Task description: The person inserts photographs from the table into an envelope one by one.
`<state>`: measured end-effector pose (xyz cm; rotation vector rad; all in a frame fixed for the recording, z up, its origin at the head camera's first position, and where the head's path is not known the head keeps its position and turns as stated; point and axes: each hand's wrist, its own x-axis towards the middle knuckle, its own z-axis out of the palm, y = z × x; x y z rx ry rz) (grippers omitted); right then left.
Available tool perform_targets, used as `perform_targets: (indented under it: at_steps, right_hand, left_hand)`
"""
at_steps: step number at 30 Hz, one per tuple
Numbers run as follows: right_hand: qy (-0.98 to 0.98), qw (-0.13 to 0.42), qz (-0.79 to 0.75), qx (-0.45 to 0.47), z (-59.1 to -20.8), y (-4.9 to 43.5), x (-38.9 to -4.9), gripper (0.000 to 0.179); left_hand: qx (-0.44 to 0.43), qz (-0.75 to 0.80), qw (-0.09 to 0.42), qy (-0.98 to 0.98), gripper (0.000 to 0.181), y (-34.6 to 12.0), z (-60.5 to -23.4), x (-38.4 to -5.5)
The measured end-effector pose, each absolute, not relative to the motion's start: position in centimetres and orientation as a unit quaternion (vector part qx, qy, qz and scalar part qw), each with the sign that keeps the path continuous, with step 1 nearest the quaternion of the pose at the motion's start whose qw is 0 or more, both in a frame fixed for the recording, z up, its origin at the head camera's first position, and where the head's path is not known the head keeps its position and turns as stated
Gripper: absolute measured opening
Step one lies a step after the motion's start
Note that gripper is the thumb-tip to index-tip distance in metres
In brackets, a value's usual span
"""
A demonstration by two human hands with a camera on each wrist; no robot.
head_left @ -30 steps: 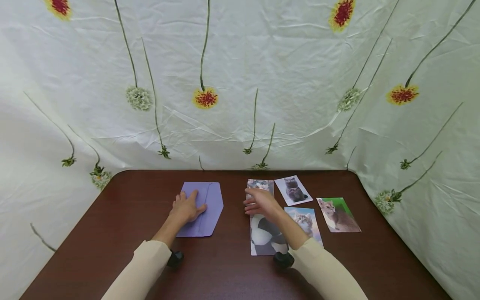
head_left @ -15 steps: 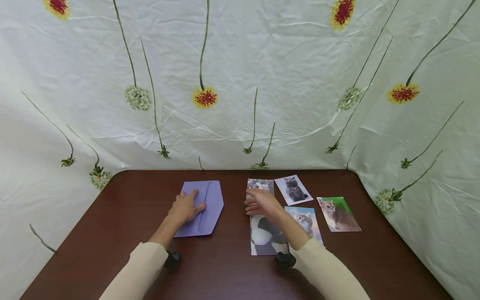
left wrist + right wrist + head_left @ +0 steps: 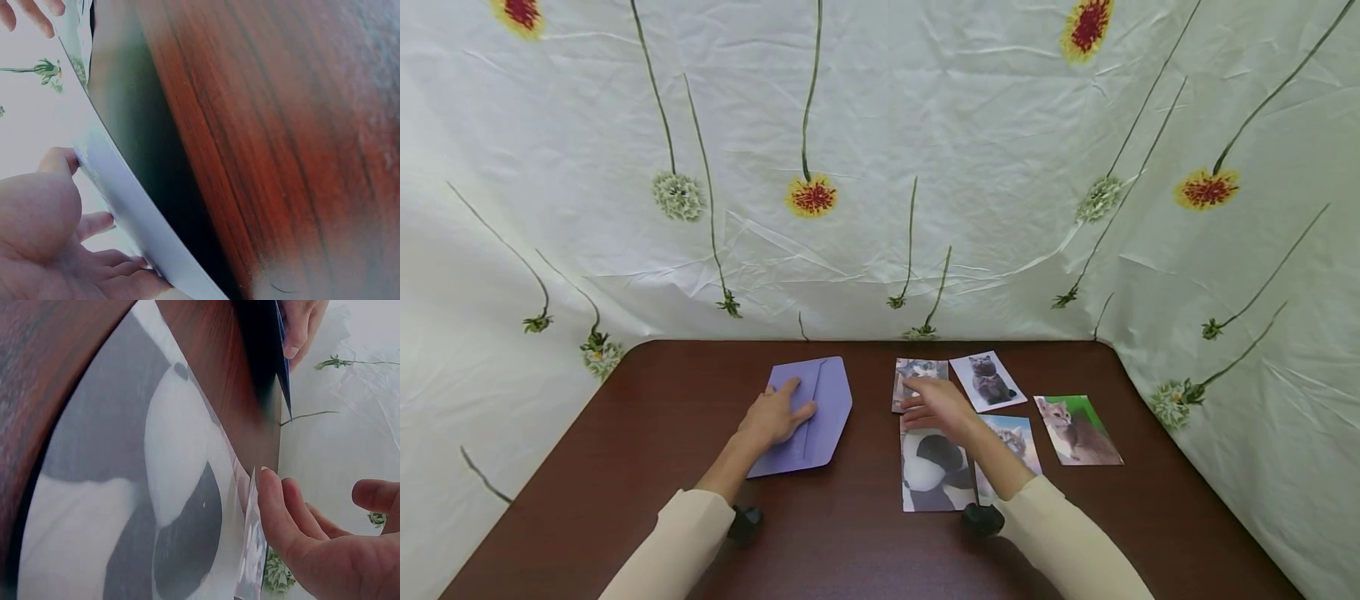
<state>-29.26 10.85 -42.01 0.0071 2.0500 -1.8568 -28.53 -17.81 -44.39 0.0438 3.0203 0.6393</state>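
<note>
A purple envelope (image 3: 829, 408) lies on the left half of the table, its pointed flap facing right. My left hand (image 3: 773, 417) rests on it with the fingers spread; in the left wrist view the fingertips touch its pale face (image 3: 134, 200). To the right, my right hand (image 3: 946, 410) is over several animal pictures, fingers extended and nothing held. Beneath it are a cat photo (image 3: 925, 368) and a black-and-white animal picture (image 3: 928, 479), partly covered by the hand. In the right wrist view, the fingertips (image 3: 270, 487) are close to a picture's edge; contact is unclear.
A kitten picture (image 3: 1018, 442) lies partly under the right forearm. Farther right are a grey cat picture (image 3: 988, 383) and a cat picture with a green background (image 3: 1078, 433). The dark wooden table (image 3: 850, 550) meets a flowered white cloth (image 3: 880, 125) behind.
The envelope has turned slightly, its flap end shifting up and right under my left hand. My right hand has moved slightly right, showing more of the cat photo beneath.
</note>
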Motion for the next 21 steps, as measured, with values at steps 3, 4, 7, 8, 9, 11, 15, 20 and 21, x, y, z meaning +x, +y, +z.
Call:
perform_targets:
  at_steps: [3, 4, 7, 8, 9, 11, 15, 20, 21]
  right_hand:
    - [0.736, 0.178, -0.654, 0.003, -42.0, 11.3, -29.3, 0.058]
    - [0.740, 0.174, -0.650, 0.001, -41.9, 11.4, -29.3, 0.058]
    - [0.746, 0.167, -0.645, -0.003, -41.9, 11.9, -29.2, 0.056]
    - [0.748, 0.166, -0.643, -0.005, -41.8, 12.1, -29.2, 0.056]
    - [0.750, 0.164, -0.641, -0.006, -41.8, 12.3, -29.2, 0.056]
    - [0.752, 0.162, -0.639, -0.005, -41.7, 12.8, -29.2, 0.055]
    - [0.760, 0.161, -0.630, -0.009, -41.3, 13.9, -29.3, 0.056]
    - [0.769, 0.162, -0.619, -0.007, -40.6, 15.6, -29.4, 0.056]
    - [0.770, 0.160, -0.617, -0.005, -40.4, 16.0, -29.4, 0.056]
  left_hand:
    - [0.020, 0.212, 0.023, 0.977, 0.064, -17.6, -44.2, -28.4]
    - [0.022, 0.215, 0.024, 0.976, 0.064, -17.6, -44.2, -28.4]
    - [0.027, 0.224, 0.025, 0.974, 0.063, -17.3, -44.1, -28.2]
    - [0.029, 0.227, 0.026, 0.973, 0.063, -17.2, -44.0, -28.1]
    - [0.030, 0.230, 0.029, 0.972, 0.063, -17.2, -44.0, -28.1]
    - [0.031, 0.233, 0.033, 0.971, 0.064, -17.0, -44.0, -28.1]
    - [0.032, 0.238, 0.033, 0.970, 0.064, -16.8, -44.0, -28.1]
    - [0.038, 0.244, 0.032, 0.968, 0.063, -16.4, -44.0, -28.1]
    - [0.038, 0.246, 0.033, 0.968, 0.063, -16.3, -44.0, -28.1]
